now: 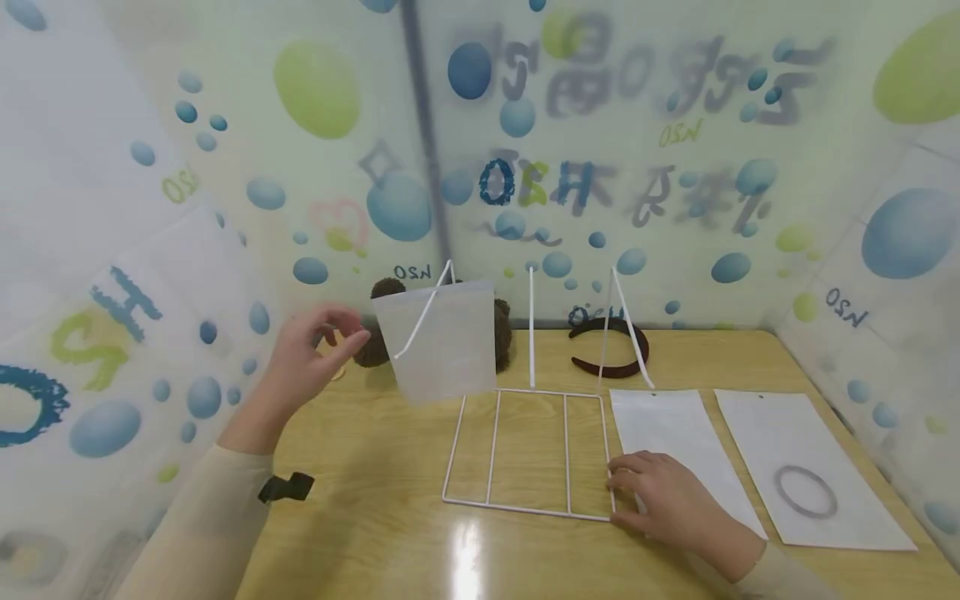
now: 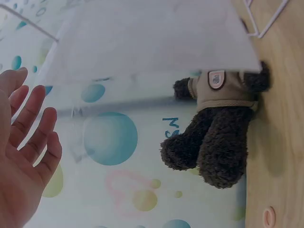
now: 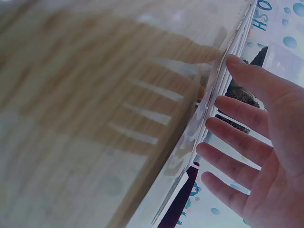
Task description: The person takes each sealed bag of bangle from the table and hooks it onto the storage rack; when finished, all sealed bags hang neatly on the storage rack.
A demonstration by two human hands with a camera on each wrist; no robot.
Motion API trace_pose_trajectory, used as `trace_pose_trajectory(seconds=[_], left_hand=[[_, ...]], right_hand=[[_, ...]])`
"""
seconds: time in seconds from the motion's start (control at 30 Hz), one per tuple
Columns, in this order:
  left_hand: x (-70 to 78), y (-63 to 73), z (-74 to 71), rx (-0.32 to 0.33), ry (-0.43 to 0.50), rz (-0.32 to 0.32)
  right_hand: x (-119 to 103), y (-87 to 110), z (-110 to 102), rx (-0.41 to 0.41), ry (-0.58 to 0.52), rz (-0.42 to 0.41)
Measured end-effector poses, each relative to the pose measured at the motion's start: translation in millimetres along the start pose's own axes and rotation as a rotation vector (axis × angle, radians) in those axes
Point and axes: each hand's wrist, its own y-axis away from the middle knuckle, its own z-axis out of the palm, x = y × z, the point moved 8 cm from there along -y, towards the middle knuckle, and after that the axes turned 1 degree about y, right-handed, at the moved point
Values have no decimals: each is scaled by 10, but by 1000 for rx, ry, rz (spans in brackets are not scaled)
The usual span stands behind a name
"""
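Rack (image 1: 532,333) looks light, stiff; I'd grab the base (image 1: 528,509). Left hand (image 1: 311,346)'s fingers loose, empty; right hand (image 1: 663,496)'s spread at its edge.

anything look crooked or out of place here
Yes: the hanging white sheet looks slightly askew on the wire rack; its top edge slopes down toward the left hand. I see nothing spilled or damaged.

A bench (image 1: 356,508) with a glossy wood-grain top is seen. Its middle is occupied by a white wire rack (image 1: 567,454); to the right, two white sheets (image 1: 675,433) are laid side by side. Towards the back, a dark headband (image 1: 618,371) is set behind the sheets, and a brown plush bear (image 2: 223,142) is placed further left, near a small pinkish ring (image 2: 265,217).
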Motion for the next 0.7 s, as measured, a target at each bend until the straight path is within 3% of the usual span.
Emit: trace_pose_trajectory(seconds=[0.17, 0.3, 0.5, 0.7], left_hand=[[114, 301, 86, -50, -21, 57], [180, 518, 275, -151, -20, 50], [184, 852, 674, -377, 13, -13], [64, 1133, 1146, -529, 49, -22]], right_hand=[[-2, 14, -4, 14, 10, 2], [0, 24, -10, 16, 10, 11], [-11, 33, 1, -15, 1, 22], [0, 38, 5, -7, 3, 24]])
